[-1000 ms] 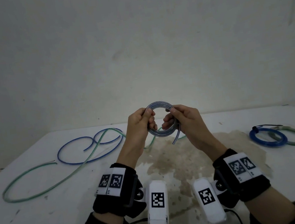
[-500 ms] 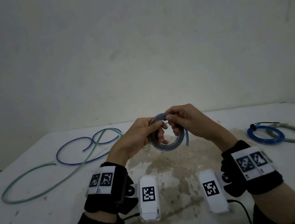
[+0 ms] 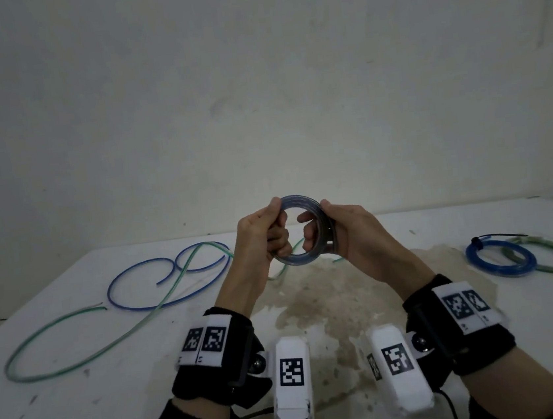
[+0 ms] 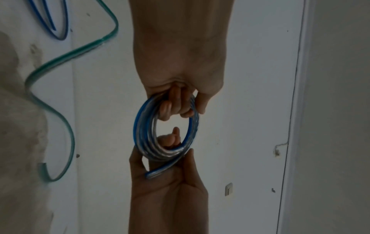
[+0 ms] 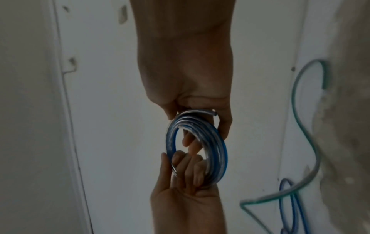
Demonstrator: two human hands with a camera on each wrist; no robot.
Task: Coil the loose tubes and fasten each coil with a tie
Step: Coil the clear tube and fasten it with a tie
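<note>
Left hand (image 3: 257, 235) grips tube coil (image 3: 303, 259) at 9 o'clock, fingers curled through it. Right hand (image 3: 346, 232) grips it at 3 o'clock, likewise curled.

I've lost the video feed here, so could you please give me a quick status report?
Left hand and right hand both grip the clear blue-striped tube coil, held above the table. No tie on it yet. Nothing in the way.

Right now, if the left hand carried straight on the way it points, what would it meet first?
The left hand, gripping the tube coil, points across the ring at the right hand on the far side; that likely comes first, though depth is unclear.
</note>
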